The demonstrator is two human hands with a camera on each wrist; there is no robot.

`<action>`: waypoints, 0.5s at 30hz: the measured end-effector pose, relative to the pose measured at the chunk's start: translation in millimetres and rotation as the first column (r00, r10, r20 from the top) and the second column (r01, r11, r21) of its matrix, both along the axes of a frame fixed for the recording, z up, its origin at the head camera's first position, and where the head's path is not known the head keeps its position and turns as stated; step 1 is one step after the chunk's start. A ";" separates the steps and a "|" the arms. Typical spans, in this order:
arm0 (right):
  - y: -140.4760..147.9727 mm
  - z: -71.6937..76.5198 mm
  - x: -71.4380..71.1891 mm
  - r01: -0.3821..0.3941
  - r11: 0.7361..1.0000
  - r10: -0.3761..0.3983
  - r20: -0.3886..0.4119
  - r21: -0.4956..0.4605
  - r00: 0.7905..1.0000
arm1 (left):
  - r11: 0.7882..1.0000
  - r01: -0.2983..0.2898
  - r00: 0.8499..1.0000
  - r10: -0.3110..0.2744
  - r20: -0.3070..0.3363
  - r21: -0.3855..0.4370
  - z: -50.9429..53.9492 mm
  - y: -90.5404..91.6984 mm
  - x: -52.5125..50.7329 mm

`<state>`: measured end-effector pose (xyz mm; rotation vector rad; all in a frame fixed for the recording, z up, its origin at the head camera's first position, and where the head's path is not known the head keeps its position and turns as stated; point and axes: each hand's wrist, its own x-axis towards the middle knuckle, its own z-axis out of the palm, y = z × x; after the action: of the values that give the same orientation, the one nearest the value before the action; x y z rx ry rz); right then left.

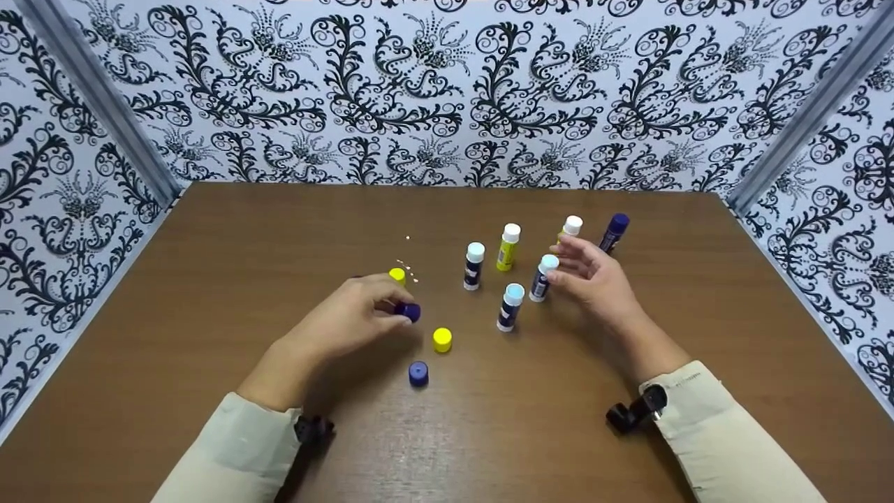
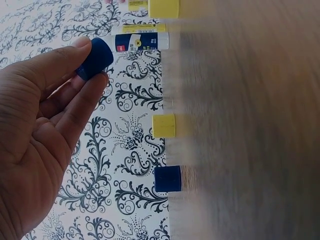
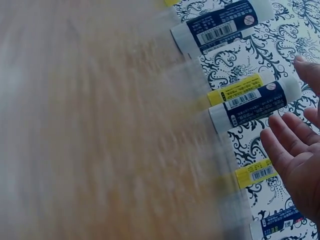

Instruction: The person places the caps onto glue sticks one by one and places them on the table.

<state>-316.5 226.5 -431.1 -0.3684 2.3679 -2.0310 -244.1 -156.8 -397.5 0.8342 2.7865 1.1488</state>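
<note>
Landmark: the front navy glue stick (image 1: 508,318), white-topped, upright on the wooden table (image 1: 559,433).
Left hand (image 1: 353,312): left of the front navy glue stick, well apart from it; thumb and fingers pinch a navy cap (image 2: 97,59), the grip closed only to the cap's width.
Right hand (image 1: 602,285): right of the front navy glue stick and slightly behind it; thumb and fingers spread well apart about the top of the right navy stick (image 1: 540,283), gripping nothing; whether a fingertip touches it, I cannot tell.
Right navy stick: upright, white-topped, just behind and right of the landmark.
Other white-topped sticks: a rear navy stick (image 1: 473,269) behind and left of it; a yellow stick (image 1: 506,251) straight behind; a far yellow stick (image 1: 571,227), partly hidden by fingers, behind and right.
Capped navy stick (image 1: 614,232): upright, farthest behind and right.
Loose caps: a near yellow cap (image 1: 442,340) and a loose navy cap (image 1: 418,374), left and nearer the person; a far yellow cap (image 1: 397,276), left and behind.
White crumbs (image 1: 407,269): left and behind.
</note>
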 end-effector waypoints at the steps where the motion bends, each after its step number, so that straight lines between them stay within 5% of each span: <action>1: -0.3 -0.4 0.1 -0.005 1.000 0.005 0.009 0.003 1.000 | 1.000 -0.001 1.000 0.001 0.003 -0.002 0.2 0.2 -0.1; 15: 0.7 -5.3 -2.6 -0.049 0.991 0.042 0.056 0.126 0.998 | 1.000 0.010 1.000 -0.010 0.005 -0.010 1.3 1.9 1.0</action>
<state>-319.1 227.2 -436.4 -0.3581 2.4182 -1.8353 -243.1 -154.9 -396.2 0.8426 2.7785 1.1326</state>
